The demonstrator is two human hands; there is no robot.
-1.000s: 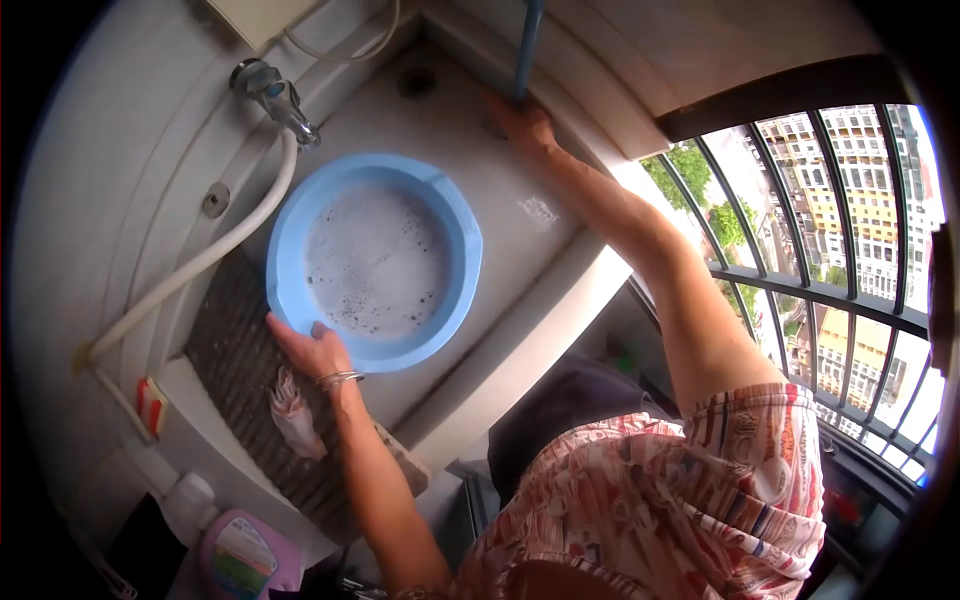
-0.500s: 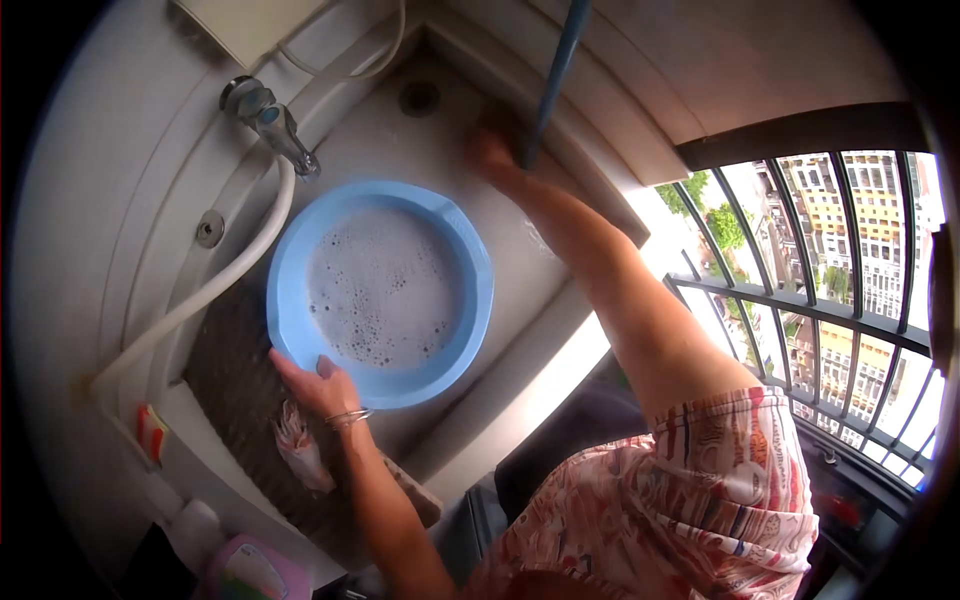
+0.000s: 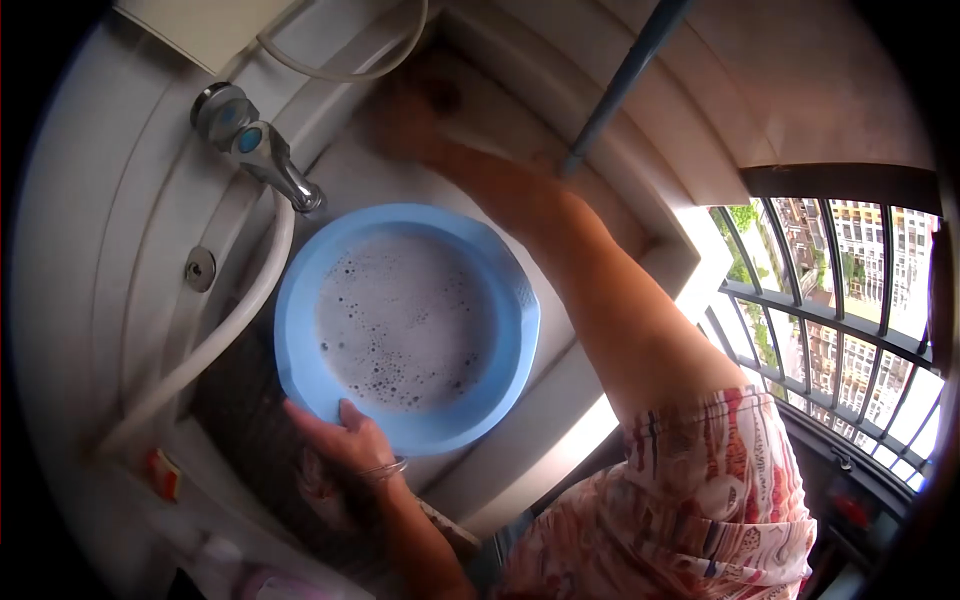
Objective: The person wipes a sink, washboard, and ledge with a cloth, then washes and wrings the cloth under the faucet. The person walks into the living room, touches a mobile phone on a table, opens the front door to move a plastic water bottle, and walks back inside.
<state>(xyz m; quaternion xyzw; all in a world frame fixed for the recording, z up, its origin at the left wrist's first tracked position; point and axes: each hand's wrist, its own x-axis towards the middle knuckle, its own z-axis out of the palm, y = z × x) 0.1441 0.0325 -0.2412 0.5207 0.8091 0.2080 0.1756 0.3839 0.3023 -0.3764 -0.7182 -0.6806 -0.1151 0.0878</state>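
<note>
A light blue plastic basin [image 3: 300,345] sits in the sink [image 3: 590,200], filled with cloudy water [image 3: 410,315] with bubbles on it. My left hand [image 3: 345,435] grips the basin's near-left rim, thumb on top and the other fingers at the outer side. Bracelets circle that wrist. Beyond the basin, my right hand [image 3: 405,120] reaches to the sink's far corner, beside the dark drain [image 3: 440,95]. Motion smears its fingers, so whether it holds anything is unclear.
A chrome faucet [image 3: 265,155] juts from the left wall above a pale hose [image 3: 225,330]. A blue pole [image 3: 625,85] leans at the far side. Below my left hand lies a blurred whitish-red bundle [image 3: 320,485]. Window bars [image 3: 825,315] stand at right.
My right hand has swept left across the sink's far end towards the drain. My left hand keeps its grip on the basin rim. The camera view has shifted.
</note>
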